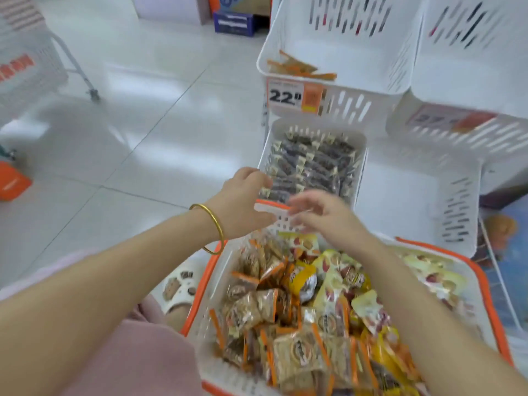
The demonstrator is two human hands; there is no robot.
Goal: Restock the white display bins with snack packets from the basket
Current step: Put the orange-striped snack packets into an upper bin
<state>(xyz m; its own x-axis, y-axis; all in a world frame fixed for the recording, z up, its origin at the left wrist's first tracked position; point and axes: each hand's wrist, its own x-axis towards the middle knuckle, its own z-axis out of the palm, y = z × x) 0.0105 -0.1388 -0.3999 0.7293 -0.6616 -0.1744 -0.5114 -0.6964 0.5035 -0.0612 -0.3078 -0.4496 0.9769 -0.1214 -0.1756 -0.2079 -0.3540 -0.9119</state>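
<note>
Head view, looking down: hovering the right hand over the far rim of the basket, fingers loosely apart, holding nothing; reaching the left hand to the near edge of the bin of dark packets, too blurred for telling its grip. Probably risking spilling over that already full bin, or mixing kinds by grabbing blind among the jumbled snack packets lying in the basket. Counting four white display bins, one basket, two hands; basket packets beyond counting, only a few orange packets lying in the top bin.
</note>
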